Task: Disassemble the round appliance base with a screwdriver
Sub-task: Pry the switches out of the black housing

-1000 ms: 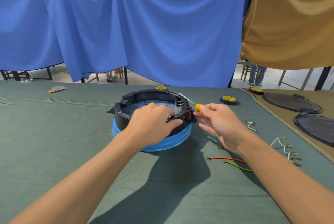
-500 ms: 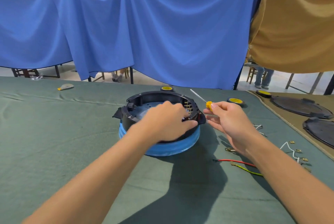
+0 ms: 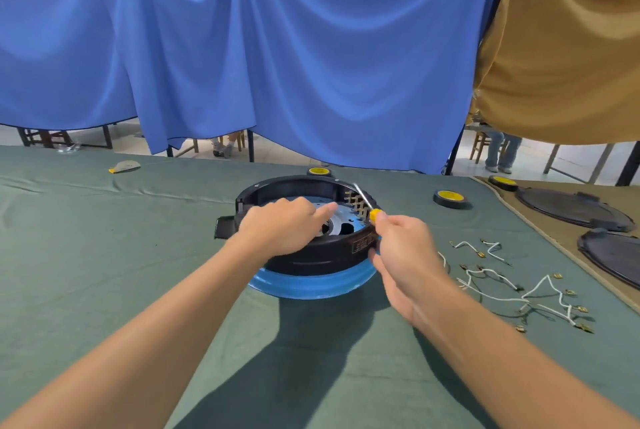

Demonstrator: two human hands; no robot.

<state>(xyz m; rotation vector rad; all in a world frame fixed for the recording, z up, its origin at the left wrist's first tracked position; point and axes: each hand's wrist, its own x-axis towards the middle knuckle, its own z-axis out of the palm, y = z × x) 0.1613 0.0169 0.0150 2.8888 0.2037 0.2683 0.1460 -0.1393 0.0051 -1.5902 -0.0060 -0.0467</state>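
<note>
L hand (image 3: 280,226) over base (image 3: 311,257) on table (image 3: 104,255), index out, fingers' hold unclear; R hand (image 3: 401,255) fingers pinch screwdriver (image 3: 375,214).

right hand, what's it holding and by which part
The right hand pinches the screwdriver by its yellow handle, whose end shows above the fingertips; the metal shaft points up and away.

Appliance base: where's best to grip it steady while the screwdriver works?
Take the appliance base by its black left rim from above, fingers inside the open ring, thumb outside: the wall stands upright and free there, while the right hand holds the screwdriver at the far-right side.
</note>
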